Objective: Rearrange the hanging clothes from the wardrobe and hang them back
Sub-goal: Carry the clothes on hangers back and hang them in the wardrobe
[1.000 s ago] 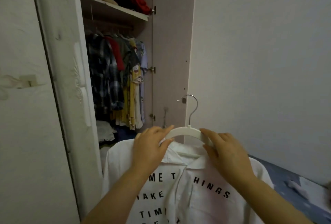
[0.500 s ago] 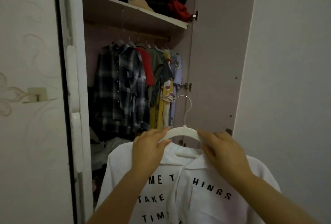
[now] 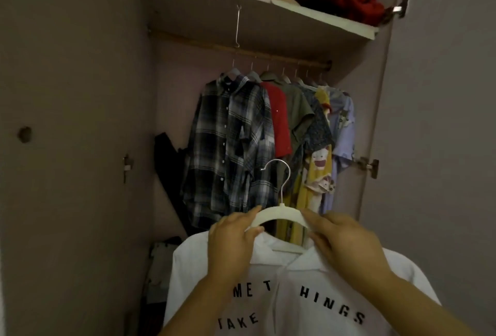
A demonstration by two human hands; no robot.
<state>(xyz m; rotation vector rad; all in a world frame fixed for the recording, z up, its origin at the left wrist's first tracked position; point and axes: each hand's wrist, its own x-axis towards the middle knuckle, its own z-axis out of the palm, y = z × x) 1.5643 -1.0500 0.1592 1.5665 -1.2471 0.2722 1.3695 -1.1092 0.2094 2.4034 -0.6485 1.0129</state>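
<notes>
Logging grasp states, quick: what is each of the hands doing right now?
Left hand: closed, gripping the white hanger on its left arm.
Right hand: closed, gripping the same hanger on its right arm.

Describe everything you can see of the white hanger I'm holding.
The white hanger has a curved, plastic-looking bar and a silver wire hook opening leftward. It is upright, off the rail, before the open wardrobe. The left hand and right hand hold its two ends, and a white lettered top hangs on it.
</notes>
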